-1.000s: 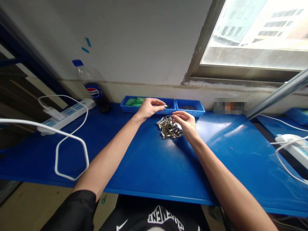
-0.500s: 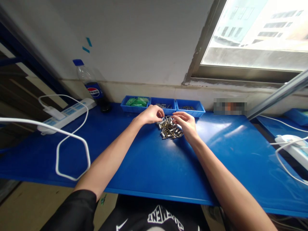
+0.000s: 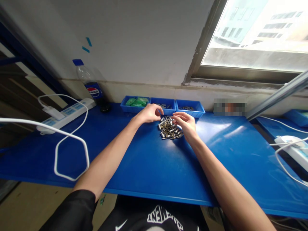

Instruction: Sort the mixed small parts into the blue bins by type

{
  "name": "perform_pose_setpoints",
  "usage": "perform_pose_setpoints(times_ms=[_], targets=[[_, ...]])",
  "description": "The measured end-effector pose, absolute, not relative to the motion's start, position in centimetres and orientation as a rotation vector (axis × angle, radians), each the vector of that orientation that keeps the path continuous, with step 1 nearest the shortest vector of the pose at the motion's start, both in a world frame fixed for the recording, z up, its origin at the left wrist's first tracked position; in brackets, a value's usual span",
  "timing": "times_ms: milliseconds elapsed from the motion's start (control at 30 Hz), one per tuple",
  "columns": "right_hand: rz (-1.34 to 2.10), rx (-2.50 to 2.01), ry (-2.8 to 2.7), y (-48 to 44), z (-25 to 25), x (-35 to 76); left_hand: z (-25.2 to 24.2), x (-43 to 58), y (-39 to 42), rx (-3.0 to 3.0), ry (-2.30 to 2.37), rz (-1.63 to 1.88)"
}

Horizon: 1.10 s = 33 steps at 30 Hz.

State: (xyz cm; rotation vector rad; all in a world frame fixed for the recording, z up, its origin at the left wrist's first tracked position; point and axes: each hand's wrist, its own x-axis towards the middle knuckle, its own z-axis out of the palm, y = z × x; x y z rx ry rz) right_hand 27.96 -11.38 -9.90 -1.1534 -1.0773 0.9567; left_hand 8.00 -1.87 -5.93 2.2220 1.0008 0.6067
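Note:
A heap of small metal parts (image 3: 170, 128), silver blocks mixed with thin brass-coloured and dark pins, lies on the blue table (image 3: 154, 166). My left hand (image 3: 151, 113) hovers at the heap's upper left edge, its thumb and curled forefinger apart with nothing visible between them. At the upper right of the heap is my right hand (image 3: 186, 123). Its thumb and fingertips come together over the parts; whatever they pinch is too small to make out. Just behind the hands stand three blue bins: one with green packets (image 3: 137, 102), a middle bin (image 3: 169, 112) with grey pieces, and a right bin (image 3: 198, 114) with thin pins.
A cola bottle (image 3: 93, 88) stands at the back left beside a white power strip (image 3: 69, 114). A white cable (image 3: 87, 150) loops over the table's left side. On the right are a metal post (image 3: 276, 94) and another power strip (image 3: 295, 149). The window is behind.
My left hand has drawn slightly up and left from the heap, and its thumb and forefinger have parted. My right hand stays almost where it was.

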Motion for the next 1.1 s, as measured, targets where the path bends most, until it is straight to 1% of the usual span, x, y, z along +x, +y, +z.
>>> perform_pose_setpoints(times_ms=[200, 433, 900, 1100], targets=[[0.940, -1.148, -1.166, -11.5, -9.7, 28.0, -4.4, 7.7, -1.9, 1.931, 0.753, 0.683], [1.078, -1.050, -1.187, -11.9, -9.3, 27.7, -4.3, 7.9, -2.2, 1.811, 0.626, 0.699], [1.123, -1.006, -1.145, -12.0, -9.3, 27.7, -4.0, 8.1, -2.6, 1.807, 0.602, 0.711], [1.121, -0.996, -1.111, -11.7, -9.6, 28.0, -4.6, 8.0, -2.1, 1.783, 0.660, 0.778]])
